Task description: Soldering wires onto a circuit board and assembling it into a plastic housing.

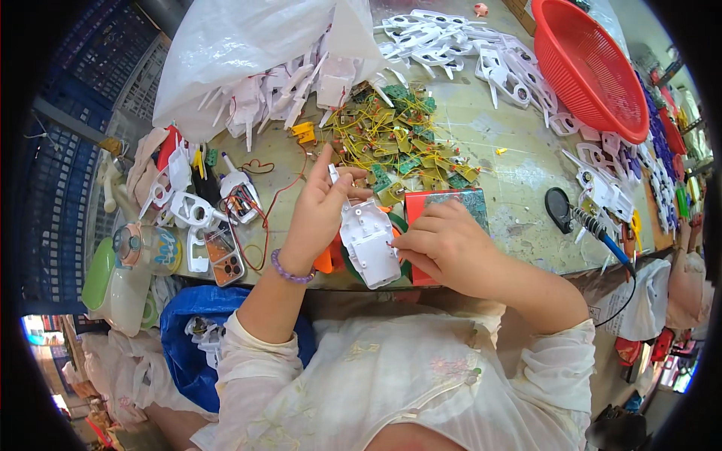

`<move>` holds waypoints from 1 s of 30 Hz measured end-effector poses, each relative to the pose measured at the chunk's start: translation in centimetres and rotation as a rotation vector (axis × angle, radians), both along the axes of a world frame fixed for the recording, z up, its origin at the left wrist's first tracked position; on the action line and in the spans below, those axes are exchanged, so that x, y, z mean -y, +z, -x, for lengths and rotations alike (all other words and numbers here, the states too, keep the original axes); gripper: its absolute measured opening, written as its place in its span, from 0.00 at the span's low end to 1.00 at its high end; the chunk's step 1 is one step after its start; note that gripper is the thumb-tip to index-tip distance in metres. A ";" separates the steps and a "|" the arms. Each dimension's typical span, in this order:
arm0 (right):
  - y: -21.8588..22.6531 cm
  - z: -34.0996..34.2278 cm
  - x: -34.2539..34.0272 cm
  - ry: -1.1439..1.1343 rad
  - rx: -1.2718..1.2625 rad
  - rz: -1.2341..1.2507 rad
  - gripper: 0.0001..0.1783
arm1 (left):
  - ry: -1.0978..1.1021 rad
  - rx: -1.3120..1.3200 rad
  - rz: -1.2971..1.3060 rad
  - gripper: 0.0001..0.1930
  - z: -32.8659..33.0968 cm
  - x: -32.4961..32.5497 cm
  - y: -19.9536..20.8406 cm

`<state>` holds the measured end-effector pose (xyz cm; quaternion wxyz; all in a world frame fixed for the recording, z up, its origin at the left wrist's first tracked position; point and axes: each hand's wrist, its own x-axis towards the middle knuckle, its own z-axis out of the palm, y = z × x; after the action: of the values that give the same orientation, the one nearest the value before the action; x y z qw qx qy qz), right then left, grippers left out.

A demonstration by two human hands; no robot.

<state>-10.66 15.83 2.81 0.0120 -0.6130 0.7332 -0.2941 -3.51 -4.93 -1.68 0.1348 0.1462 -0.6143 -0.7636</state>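
Two hands work on a white plastic shell (368,242) at the near edge of a cluttered workbench (519,180).

Held over the table edge, just in front of the person's chest, the shell lies with its screw-post side up, and both hands are closed on it: the left hand (320,214) pinches its upper end between thumb and fingers, forefinger raised, while the right hand (444,244) presses its fingertips against the shell's right side. A purple bead bracelet (289,269) circles the left wrist. Just beyond the hands lies a heap of small green circuit boards with yellow wires (395,146). A soldering iron (602,233) rests to the right, a red basket (590,68) sits at the far right, and more white shells (444,37) are spread across the far side.
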 end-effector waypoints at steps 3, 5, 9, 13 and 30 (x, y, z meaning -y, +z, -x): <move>1.3 2.9 0.4 -0.005 0.148 -0.076 0.07 | -0.029 0.127 0.453 0.33 -0.2 1.3 -1.1; 0.7 6.6 1.3 -0.193 0.084 -0.032 0.07 | -0.006 0.084 0.742 0.34 -0.7 1.5 -1.0; -2.3 13.6 2.9 -0.354 0.061 -0.098 0.07 | 0.010 0.035 0.996 0.35 -0.5 0.3 0.3; -4.9 15.7 5.6 -0.353 0.004 -0.365 0.09 | 0.070 -0.010 1.001 0.35 -1.2 -0.3 1.7; 1.4 14.8 0.8 -0.459 1.156 0.186 0.18 | -0.121 -0.107 0.654 0.15 1.1 -0.5 4.9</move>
<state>-25.49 15.07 4.18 0.2899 -0.1802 0.6925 -0.6355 -4.58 -4.43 3.23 0.1609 0.0182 -0.8263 -0.5394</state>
